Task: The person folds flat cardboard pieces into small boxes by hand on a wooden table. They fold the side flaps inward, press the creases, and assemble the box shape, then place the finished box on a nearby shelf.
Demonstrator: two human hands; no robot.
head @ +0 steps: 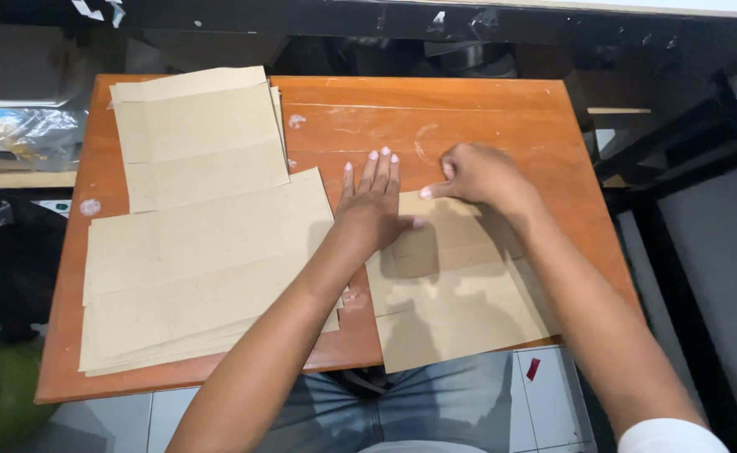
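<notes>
At lower centre-right of the frame a brown paper sheet [456,294] lies on the tabletop [469,109] — light, thin and floppy, best pinched at an edge. The left hand [374,205] presses flat and open on its fold; the right hand [477,174] — fingers curled — pins its top corner.

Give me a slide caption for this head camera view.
Left hand and right hand press a flat brown cardboard sheet on an orange wooden table, beside stacked cardboard sheets.

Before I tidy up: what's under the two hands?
Left hand and right hand press a folded brown paper sheet flat on the wooden table. Anything beneath the sheet is covered.
</notes>
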